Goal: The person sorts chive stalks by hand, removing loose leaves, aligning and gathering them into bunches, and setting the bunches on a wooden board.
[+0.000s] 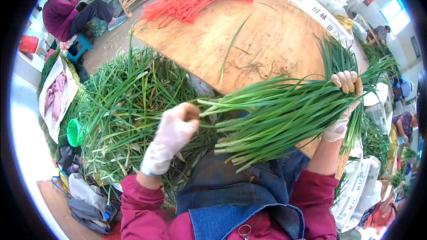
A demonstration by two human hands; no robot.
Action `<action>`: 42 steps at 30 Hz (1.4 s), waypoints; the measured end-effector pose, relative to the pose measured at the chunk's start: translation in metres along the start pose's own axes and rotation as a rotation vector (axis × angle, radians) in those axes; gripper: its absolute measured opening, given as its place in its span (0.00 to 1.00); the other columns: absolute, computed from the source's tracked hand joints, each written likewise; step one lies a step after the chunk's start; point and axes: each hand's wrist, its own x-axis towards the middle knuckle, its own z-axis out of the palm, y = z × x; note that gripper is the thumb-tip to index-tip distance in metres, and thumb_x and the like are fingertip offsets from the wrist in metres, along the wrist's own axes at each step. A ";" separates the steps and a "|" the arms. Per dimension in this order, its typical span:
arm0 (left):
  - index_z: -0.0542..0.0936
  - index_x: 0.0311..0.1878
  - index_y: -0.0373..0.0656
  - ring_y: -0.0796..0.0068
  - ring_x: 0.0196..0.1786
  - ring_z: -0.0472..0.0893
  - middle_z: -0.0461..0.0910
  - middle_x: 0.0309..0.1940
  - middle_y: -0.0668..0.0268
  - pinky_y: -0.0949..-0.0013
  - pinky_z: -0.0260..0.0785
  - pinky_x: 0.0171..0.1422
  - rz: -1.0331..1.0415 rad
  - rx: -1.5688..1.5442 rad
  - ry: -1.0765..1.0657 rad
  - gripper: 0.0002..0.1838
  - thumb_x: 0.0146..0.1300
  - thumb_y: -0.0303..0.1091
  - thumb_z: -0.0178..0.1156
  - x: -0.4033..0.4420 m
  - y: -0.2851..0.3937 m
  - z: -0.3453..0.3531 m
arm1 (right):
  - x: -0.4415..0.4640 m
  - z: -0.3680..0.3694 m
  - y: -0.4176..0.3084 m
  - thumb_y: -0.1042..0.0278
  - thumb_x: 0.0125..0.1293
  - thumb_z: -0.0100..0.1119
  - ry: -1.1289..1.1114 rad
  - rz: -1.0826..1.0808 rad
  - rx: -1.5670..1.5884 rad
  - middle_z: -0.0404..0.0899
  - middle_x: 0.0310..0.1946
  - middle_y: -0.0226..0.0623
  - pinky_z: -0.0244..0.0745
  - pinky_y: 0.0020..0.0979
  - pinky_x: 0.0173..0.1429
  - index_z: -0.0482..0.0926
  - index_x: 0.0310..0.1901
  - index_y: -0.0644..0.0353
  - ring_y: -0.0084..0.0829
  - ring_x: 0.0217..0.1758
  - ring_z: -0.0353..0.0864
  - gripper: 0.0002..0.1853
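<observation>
A large bunch of long green leafy stalks (275, 115) hangs over the table's near edge, its pale cut ends pointing left. Around its right part my right hand (344, 84), in a thin whitish glove, is wrapped. My left hand (178, 122), gloved too and slightly blurred, is at the left ends of the bunch, with its fingers pinched at the tip of a stalk. Below and behind my left hand lies a big heap of loose green leaves (129, 102).
Red ties (191, 6) lie on the wooden table (275, 31), with a single leaf and root scraps. White printed crates (302, 0) line its far side. More greens (333, 55) sit at its right. A person (62, 15) sits at the upper left; others are at the right.
</observation>
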 end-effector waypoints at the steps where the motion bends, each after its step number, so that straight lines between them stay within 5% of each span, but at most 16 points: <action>1: 0.80 0.35 0.34 0.72 0.35 0.80 0.81 0.31 0.57 0.71 0.73 0.40 -0.021 0.042 0.030 0.09 0.51 0.25 0.55 -0.007 -0.001 -0.015 | 0.000 -0.003 -0.001 0.68 0.65 0.49 0.010 0.003 0.006 0.58 0.16 0.21 0.59 0.25 0.37 0.70 0.30 0.58 0.19 0.22 0.58 0.06; 4: 0.80 0.33 0.35 0.73 0.33 0.78 0.80 0.31 0.59 0.73 0.70 0.40 -0.070 0.139 0.330 0.07 0.51 0.25 0.56 -0.042 -0.010 -0.076 | 0.000 -0.011 -0.004 0.68 0.65 0.49 0.028 0.023 0.040 0.58 0.16 0.22 0.59 0.26 0.37 0.70 0.29 0.58 0.19 0.22 0.58 0.07; 5: 0.79 0.30 0.37 0.72 0.31 0.76 0.78 0.28 0.64 0.72 0.68 0.37 0.076 0.399 0.507 0.04 0.50 0.24 0.57 -0.053 -0.023 -0.097 | 0.001 -0.014 -0.005 0.68 0.65 0.49 0.031 0.032 0.057 0.58 0.16 0.22 0.58 0.26 0.38 0.69 0.29 0.58 0.19 0.22 0.57 0.07; 7: 0.79 0.29 0.40 0.61 0.39 0.75 0.76 0.31 0.60 0.64 0.67 0.45 -0.050 1.113 0.648 0.04 0.48 0.22 0.57 -0.074 -0.035 -0.135 | 0.001 -0.019 -0.004 0.69 0.65 0.49 0.004 0.030 0.087 0.58 0.17 0.22 0.58 0.26 0.38 0.69 0.30 0.58 0.19 0.22 0.57 0.06; 9: 0.79 0.32 0.41 0.60 0.44 0.74 0.76 0.38 0.59 0.62 0.66 0.50 -0.012 1.378 0.678 0.06 0.49 0.22 0.58 -0.076 -0.033 -0.134 | 0.000 -0.016 -0.001 0.69 0.65 0.48 -0.005 0.006 0.106 0.58 0.17 0.22 0.58 0.26 0.39 0.69 0.31 0.58 0.19 0.22 0.58 0.06; 11: 0.79 0.37 0.40 0.57 0.46 0.74 0.75 0.43 0.57 0.61 0.65 0.54 0.300 1.057 0.667 0.10 0.48 0.23 0.60 -0.059 -0.028 -0.098 | 0.000 -0.014 0.001 0.69 0.65 0.48 -0.001 -0.005 0.102 0.58 0.17 0.21 0.58 0.26 0.39 0.68 0.31 0.58 0.19 0.22 0.58 0.05; 13: 0.79 0.41 0.41 0.57 0.48 0.73 0.75 0.44 0.56 0.61 0.66 0.55 0.424 0.684 0.457 0.12 0.50 0.24 0.59 -0.033 -0.024 -0.053 | -0.002 -0.008 0.003 0.69 0.65 0.48 0.030 -0.025 0.076 0.58 0.17 0.21 0.59 0.26 0.39 0.68 0.31 0.58 0.19 0.22 0.58 0.05; 17: 0.78 0.40 0.35 0.63 0.44 0.76 0.78 0.40 0.59 0.65 0.68 0.50 0.529 0.442 0.081 0.12 0.53 0.29 0.60 0.030 -0.024 0.025 | -0.003 -0.006 0.004 0.68 0.64 0.49 0.062 -0.014 0.067 0.58 0.17 0.21 0.59 0.24 0.38 0.69 0.30 0.57 0.18 0.22 0.58 0.05; 20: 0.78 0.39 0.32 0.77 0.30 0.76 0.80 0.29 0.65 0.73 0.69 0.37 -0.161 -0.486 -0.279 0.10 0.55 0.28 0.61 0.057 -0.015 0.050 | -0.003 -0.007 0.002 0.68 0.63 0.51 0.072 -0.010 0.055 0.58 0.17 0.21 0.59 0.24 0.37 0.68 0.29 0.57 0.18 0.22 0.58 0.06; 24: 0.79 0.37 0.35 0.82 0.25 0.74 0.80 0.27 0.65 0.77 0.66 0.32 -0.190 -0.781 -0.267 0.08 0.55 0.28 0.62 0.050 -0.021 0.044 | -0.004 -0.010 0.004 0.69 0.63 0.51 0.083 -0.016 0.066 0.58 0.17 0.21 0.60 0.24 0.37 0.68 0.29 0.56 0.18 0.22 0.58 0.06; 31: 0.79 0.33 0.37 0.86 0.22 0.70 0.78 0.22 0.70 0.81 0.60 0.27 -0.058 -0.423 -0.065 0.06 0.57 0.30 0.60 0.031 0.017 0.020 | 0.001 -0.008 0.004 0.68 0.63 0.52 0.072 0.042 0.087 0.57 0.17 0.21 0.60 0.26 0.40 0.67 0.28 0.56 0.18 0.23 0.58 0.07; 37: 0.79 0.33 0.34 0.78 0.26 0.72 0.77 0.24 0.64 0.73 0.64 0.31 0.114 0.066 0.251 0.09 0.55 0.31 0.57 -0.006 0.004 -0.048 | 0.000 -0.011 -0.002 0.68 0.62 0.52 0.079 0.051 0.066 0.58 0.18 0.22 0.61 0.30 0.48 0.68 0.29 0.56 0.20 0.26 0.59 0.06; 40: 0.79 0.28 0.34 0.78 0.25 0.72 0.76 0.21 0.65 0.73 0.63 0.30 -0.132 0.295 0.338 0.07 0.50 0.29 0.58 -0.059 -0.008 -0.133 | -0.001 -0.018 -0.003 0.68 0.62 0.51 0.106 0.050 0.075 0.60 0.19 0.23 0.62 0.30 0.47 0.69 0.29 0.56 0.20 0.26 0.61 0.06; 42: 0.79 0.27 0.35 0.64 0.24 0.76 0.78 0.21 0.59 0.67 0.66 0.31 -0.302 0.774 0.425 0.08 0.46 0.31 0.59 -0.092 -0.037 -0.177 | 0.000 -0.022 -0.003 0.67 0.62 0.52 0.114 0.048 0.072 0.59 0.18 0.23 0.62 0.29 0.46 0.69 0.29 0.56 0.20 0.26 0.61 0.06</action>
